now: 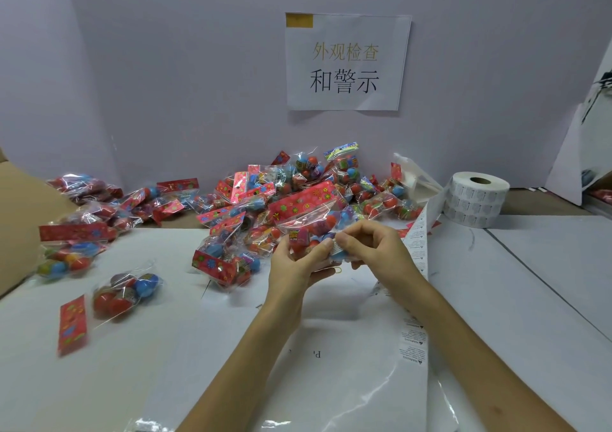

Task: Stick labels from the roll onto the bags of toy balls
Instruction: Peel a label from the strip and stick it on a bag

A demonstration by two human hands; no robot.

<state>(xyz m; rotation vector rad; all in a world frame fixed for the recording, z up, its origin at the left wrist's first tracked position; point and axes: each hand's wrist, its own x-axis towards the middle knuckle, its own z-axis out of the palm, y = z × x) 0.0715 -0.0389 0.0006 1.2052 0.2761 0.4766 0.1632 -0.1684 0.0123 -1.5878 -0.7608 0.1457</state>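
A bag of toy balls (318, 224) is gripped by the left hand (298, 262), left of the label roll (477, 200), and a white label (337, 248) is pinched against it by the right hand (374, 249). A strip of labels (418, 246) is laid from the roll toward the person. A pile of bags (261, 196) is heaped further left.

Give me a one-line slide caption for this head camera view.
Left hand holds a bag of toy balls while the right hand pinches a label against it, label roll at right.

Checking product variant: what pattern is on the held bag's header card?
The header card is red with small multicoloured flowers; head view shows it.
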